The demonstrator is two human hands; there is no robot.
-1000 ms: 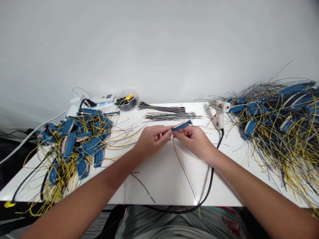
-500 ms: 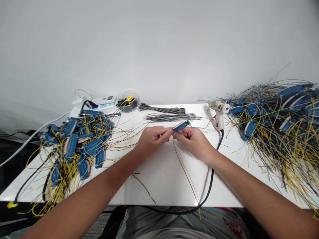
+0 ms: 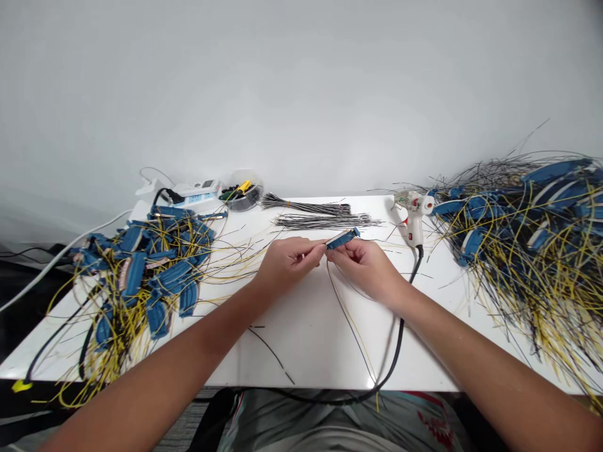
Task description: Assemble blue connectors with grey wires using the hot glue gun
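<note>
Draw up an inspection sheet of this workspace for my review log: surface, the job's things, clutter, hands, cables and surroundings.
surface: white table, with short wire offcuts scattered on it
job's things: blue connector held at the table's middle; thin yellow and black wires run below it
clutter: heaps of blue connectors with tangled yellow and black wires at left and right; two bundles of loose dark wires at the back
grippers: left hand and right hand both pinch the connector
cables: black cord from the white glue gun; white cable at far left
surroundings: plain light wall; power strip; bowl of small tools
</note>
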